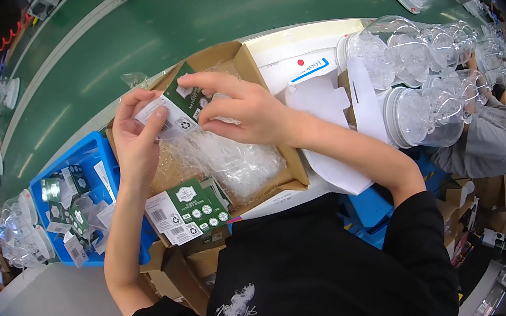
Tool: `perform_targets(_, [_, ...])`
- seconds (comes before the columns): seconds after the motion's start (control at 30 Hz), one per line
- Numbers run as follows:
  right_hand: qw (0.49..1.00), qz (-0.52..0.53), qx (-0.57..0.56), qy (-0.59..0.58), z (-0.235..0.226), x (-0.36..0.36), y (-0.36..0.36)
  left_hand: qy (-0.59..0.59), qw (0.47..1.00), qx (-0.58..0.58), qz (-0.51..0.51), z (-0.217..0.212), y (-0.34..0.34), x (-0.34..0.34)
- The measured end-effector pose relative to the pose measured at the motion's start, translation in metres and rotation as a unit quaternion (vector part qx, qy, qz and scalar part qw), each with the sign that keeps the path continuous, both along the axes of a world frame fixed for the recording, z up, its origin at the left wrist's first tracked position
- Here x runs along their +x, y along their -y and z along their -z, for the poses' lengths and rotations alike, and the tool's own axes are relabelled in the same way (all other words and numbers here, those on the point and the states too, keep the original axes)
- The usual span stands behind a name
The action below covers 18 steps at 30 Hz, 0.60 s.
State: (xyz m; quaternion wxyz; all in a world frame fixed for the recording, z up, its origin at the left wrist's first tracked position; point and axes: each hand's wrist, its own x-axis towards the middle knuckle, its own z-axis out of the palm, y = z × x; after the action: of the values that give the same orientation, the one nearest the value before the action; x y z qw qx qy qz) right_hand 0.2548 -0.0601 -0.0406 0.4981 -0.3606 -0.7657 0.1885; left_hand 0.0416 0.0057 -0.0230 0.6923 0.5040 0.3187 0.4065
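My left hand (138, 124) pinches the white end of a folded green-and-white card (180, 107) between thumb and fingers. On the card's green side, my right hand (244, 108) has its curled fingers at the edge, the index fingertip near the top corner. Beneath both hands a shallow cardboard box (248, 70) holds a heap of clear plastic bags (238, 163). Several more green-and-white cards (187, 210) lie overlapped on the box's near left corner.
A blue bin (98, 155) with cards and clear bags stands at left. White paper sheets (322, 105) lie right of the box. Rows of clear plastic jars (404, 54) stand farther right. A green surface (203, 12) stretches beyond. A person in grey (484, 136) is at far right.
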Motion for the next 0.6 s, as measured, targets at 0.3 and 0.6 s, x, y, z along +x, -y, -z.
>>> perform_targets(0.3, [0.999, -0.044, 0.009, 0.007, -0.0010, -0.0037, -0.0003, -0.015, 0.999, -0.030, 0.042, 0.0021, -0.0007, -0.0055])
perform_targets(0.6, [0.997, -0.059, 0.023, 0.037, -0.0007, -0.0038, -0.0002, -0.016, 0.998, -0.037, 0.051, -0.0014, -0.0024, -0.0030])
